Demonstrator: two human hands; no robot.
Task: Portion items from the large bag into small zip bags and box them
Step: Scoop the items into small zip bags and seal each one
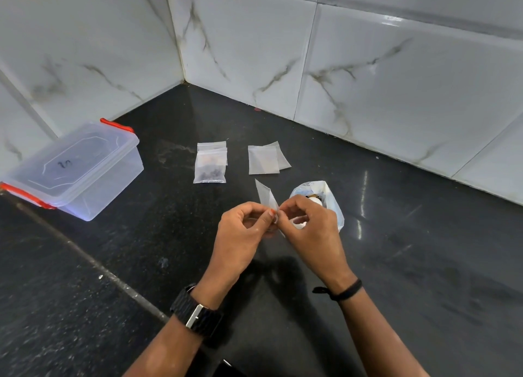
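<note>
The right hand [308,223] hides most of the big clear plastic bag [331,204] at 3 o'clock. The tiny dark bits in the small filled zip bag [209,172] are too small to tell.

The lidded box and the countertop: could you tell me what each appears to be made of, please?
The lidded box looks like translucent, slightly frosted plastic: the dark counter shows through its walls, and its clips are orange-red. The countertop looks like polished black stone, possibly granite, judging by its fine speckle and glossy reflections.
</note>
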